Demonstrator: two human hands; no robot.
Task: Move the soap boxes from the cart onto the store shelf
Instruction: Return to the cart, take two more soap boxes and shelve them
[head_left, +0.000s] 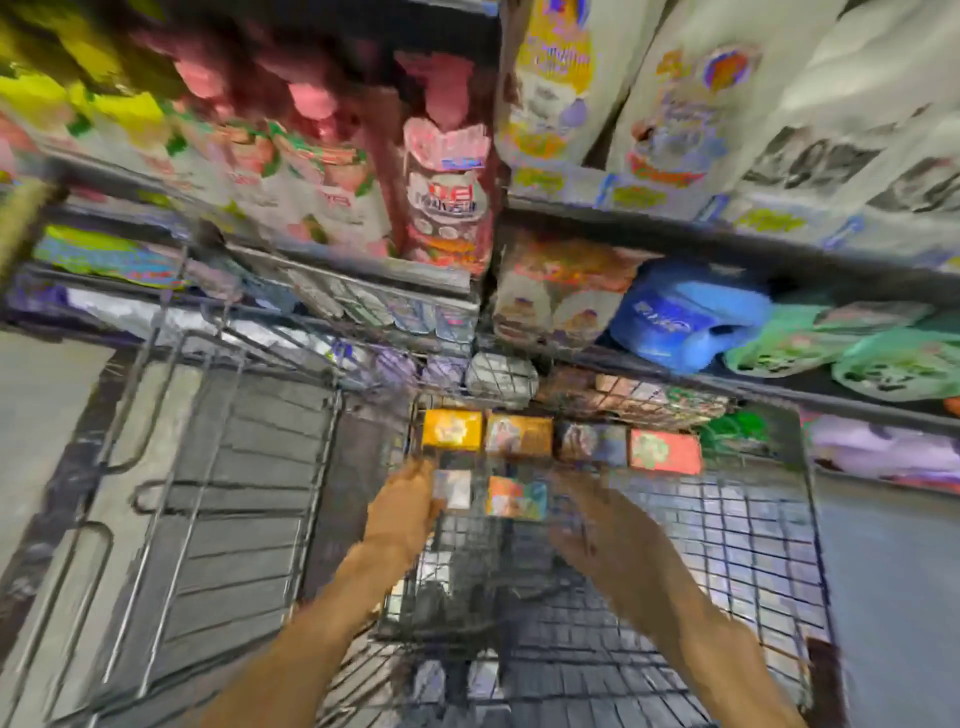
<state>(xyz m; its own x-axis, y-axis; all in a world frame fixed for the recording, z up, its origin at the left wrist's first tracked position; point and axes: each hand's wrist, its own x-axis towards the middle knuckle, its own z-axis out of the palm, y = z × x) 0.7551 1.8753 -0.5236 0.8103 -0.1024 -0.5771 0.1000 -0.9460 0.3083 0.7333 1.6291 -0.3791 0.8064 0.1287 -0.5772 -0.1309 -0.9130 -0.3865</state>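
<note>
A: Progress check: how far along is this looking?

B: Early, as a judgement. Six soap boxes are sitting in the cart, all against its far edge by the shelf. None is recognisably on the shelf; blur is hiding much, so that is uncertain.

A: Counting them?

B: Four in the back row along the far edge: yellow box at the left end, brown box touching it, dark box next, red box at the right end. Two in the row nearer the person: pale box under the yellow one, orange-teal box just beside it. Six total, as far as the smear is allowing.

A: Hands?

B: Two, both reaching into the cart. The left hand is touching the left side of the pale box; fingers are too blurred, so clasping or just touching cannot be told. The right hand is hovering near the right of the orange-teal box, seen partly through the wire; released or clenched, cannot tell either.

A: Anything else?

B: The shelf is carrying big white bags, pink pouches, and a blue pack. A second wire cart is standing at the left.

A: Remaining?

B: Likely all six boxes are waiting to go up.
</note>
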